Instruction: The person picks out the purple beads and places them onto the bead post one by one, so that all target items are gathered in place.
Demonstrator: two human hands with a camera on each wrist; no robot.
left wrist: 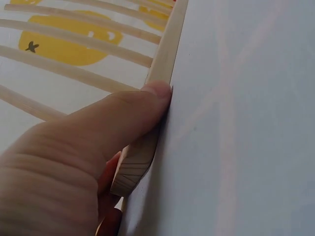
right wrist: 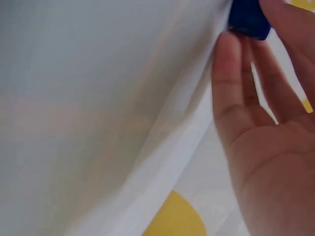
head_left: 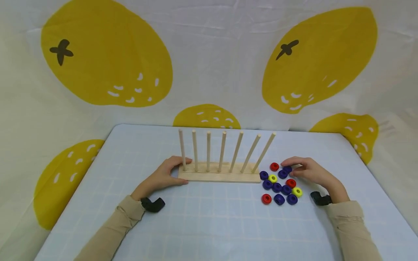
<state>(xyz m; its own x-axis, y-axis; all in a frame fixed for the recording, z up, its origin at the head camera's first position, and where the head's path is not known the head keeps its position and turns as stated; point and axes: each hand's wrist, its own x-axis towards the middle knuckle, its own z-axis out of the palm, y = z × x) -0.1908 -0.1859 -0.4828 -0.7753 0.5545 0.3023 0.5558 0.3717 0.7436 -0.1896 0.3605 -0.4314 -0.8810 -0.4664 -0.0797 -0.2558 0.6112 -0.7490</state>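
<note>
A left hand (head_left: 164,175) grips the left end of a pale wooden seven-peg rack (head_left: 218,177) running lengthwise left to right; off its right end lie round red, yellow and blue beads (head_left: 277,187), another blue bead (head_left: 287,169) pinched by the nearer right hand (head_left: 311,173).

The rack (head_left: 224,177) is smooth wood, the beads (head_left: 279,199) glossy.

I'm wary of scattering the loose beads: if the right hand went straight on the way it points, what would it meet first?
The right hand, pinching a dark blue bead, would probably first meet the neighbouring dark blue bead, though the hand's height above the table is unclear.
</note>
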